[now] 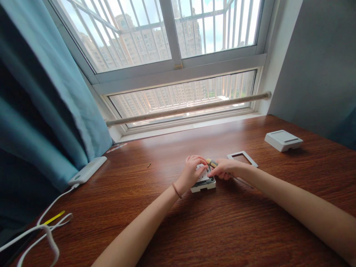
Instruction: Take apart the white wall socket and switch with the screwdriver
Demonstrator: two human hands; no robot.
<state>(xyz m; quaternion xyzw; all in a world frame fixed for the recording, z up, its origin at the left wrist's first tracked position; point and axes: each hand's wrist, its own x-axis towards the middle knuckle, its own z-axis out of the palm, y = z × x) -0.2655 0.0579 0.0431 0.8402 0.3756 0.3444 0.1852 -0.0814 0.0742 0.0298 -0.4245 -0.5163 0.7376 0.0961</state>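
Near the middle of the table sits a white wall socket [203,176], its faceplate resting on a shallow white box [204,187] with dark parts showing between them. My left hand [191,171] curls over the faceplate from the left and grips it by its upper part. A screwdriver [212,163] with a yellow and grey handle is held in my right hand [223,168], its thin shaft pointing away to the lower right. The fingertips of that hand reach the socket's right edge. Just behind my right wrist lies a white square frame [251,160].
Small brass-coloured screws [149,165] lie left of my hands. A white switch box [283,140] stands at the back right. To the left, a white device [88,171] with a white cable [48,231] rests by the blue curtain [66,92]. A window is behind the table.
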